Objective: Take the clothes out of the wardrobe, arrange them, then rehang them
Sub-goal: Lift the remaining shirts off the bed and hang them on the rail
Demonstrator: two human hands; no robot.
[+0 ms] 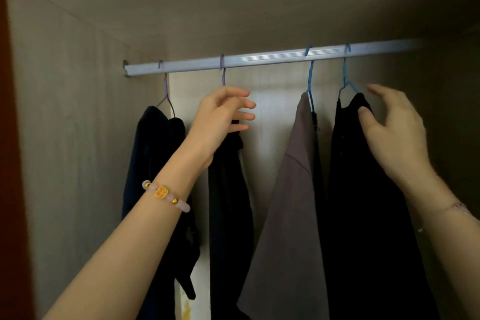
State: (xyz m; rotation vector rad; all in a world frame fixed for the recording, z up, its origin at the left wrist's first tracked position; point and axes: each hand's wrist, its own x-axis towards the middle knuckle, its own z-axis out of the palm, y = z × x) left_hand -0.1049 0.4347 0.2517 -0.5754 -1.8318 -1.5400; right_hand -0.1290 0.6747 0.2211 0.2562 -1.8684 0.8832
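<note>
Your left forearm, with its beaded bracelet, rises nearest the lens. Your left hand is below the rail, fingers loosely spread against the second dark garment. Your right hand is wide open, its thumb touching the black garment furthest right. Bare rail shows between the purple hanger and the blue hanger.

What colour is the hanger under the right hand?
Blue hanger, clearest in the head view, beside the right hand.
</note>
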